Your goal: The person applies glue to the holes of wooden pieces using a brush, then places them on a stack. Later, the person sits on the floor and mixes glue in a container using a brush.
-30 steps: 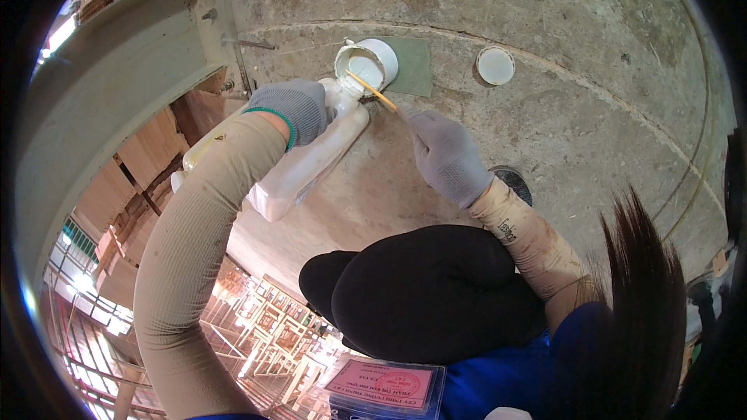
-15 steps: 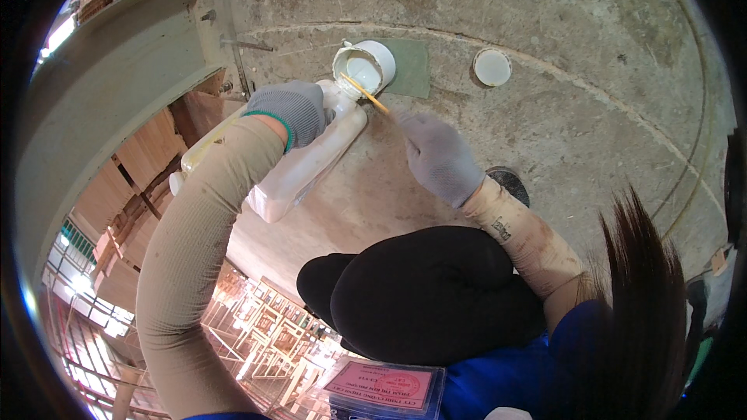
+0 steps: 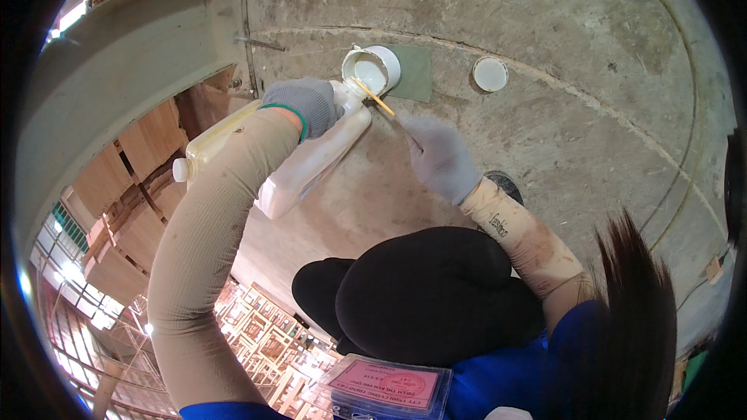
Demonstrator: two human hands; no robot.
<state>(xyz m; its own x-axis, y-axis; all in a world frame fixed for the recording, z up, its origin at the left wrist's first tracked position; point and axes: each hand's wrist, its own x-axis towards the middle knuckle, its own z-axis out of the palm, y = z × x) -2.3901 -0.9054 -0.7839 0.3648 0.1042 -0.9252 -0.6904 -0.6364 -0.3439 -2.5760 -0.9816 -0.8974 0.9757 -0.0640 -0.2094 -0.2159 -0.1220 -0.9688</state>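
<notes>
My left hand (image 3: pixel 303 109), in a grey knit glove with a green cuff, is closed around the upper part of a translucent white plastic jug (image 3: pixel 315 157). The jug lies tilted, its neck at the rim of a small white tub (image 3: pixel 389 66). Whitish material shows inside the tub, which leans toward the jug. A thin yellow stick (image 3: pixel 378 99) reaches from my gloved right hand (image 3: pixel 443 157) to the jug's mouth. My right fingers are pinched on its near end, slightly blurred. The stick's tip rests at or just inside the mouth; I cannot tell which.
Under the tub's right side lies a green sheet (image 3: pixel 416 78). Farther right, a round white lid (image 3: pixel 491 75) sits on the concrete floor (image 3: pixel 576 132). A bottle of yellowish liquid (image 3: pixel 218 136) is beside my left forearm. At left stands a grey-green metal beam (image 3: pixel 140 70) near wooden boards (image 3: pixel 148 136).
The whole view has shifted slightly, so tub and jug appear a little farther right. Both hands keep their holds, and the stick stays at the jug's mouth.
</notes>
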